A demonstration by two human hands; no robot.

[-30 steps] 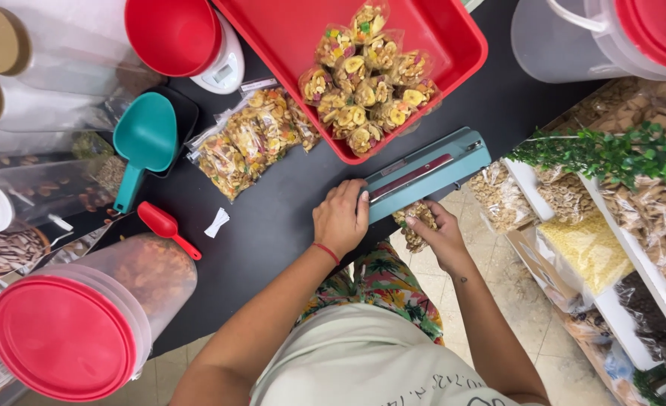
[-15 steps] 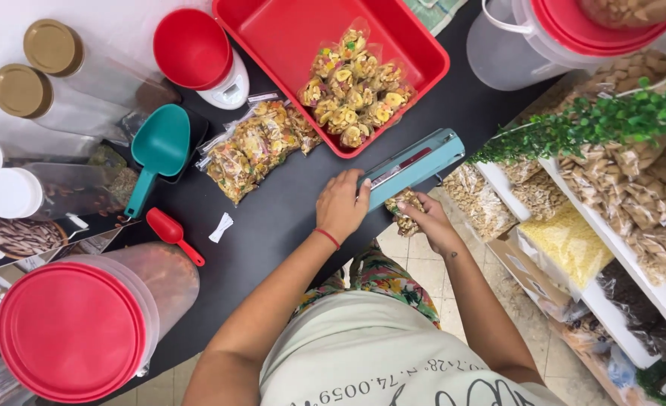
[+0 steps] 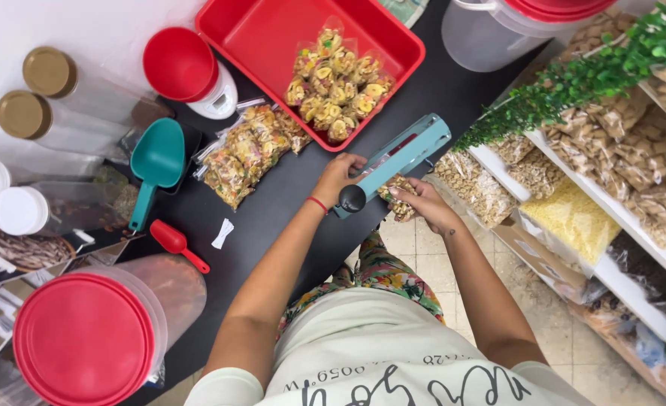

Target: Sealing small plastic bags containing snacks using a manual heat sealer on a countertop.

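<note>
Standing right by the black table (image 3: pixel 288 218), I'm watching the left hand (image 3: pixel 338 178) resting on the teal heat sealer (image 3: pixel 395 162) near its black knob, fingers curled on it. The right hand (image 3: pixel 422 205) is pinching a small snack bag (image 3: pixel 398 197) under the sealer's bar. Crowding around: red tray (image 3: pixel 258 37) of filled bags, loose packets (image 3: pixel 246 150), teal scoop (image 3: pixel 155 165), red scoop (image 3: pixel 177 243).
</note>
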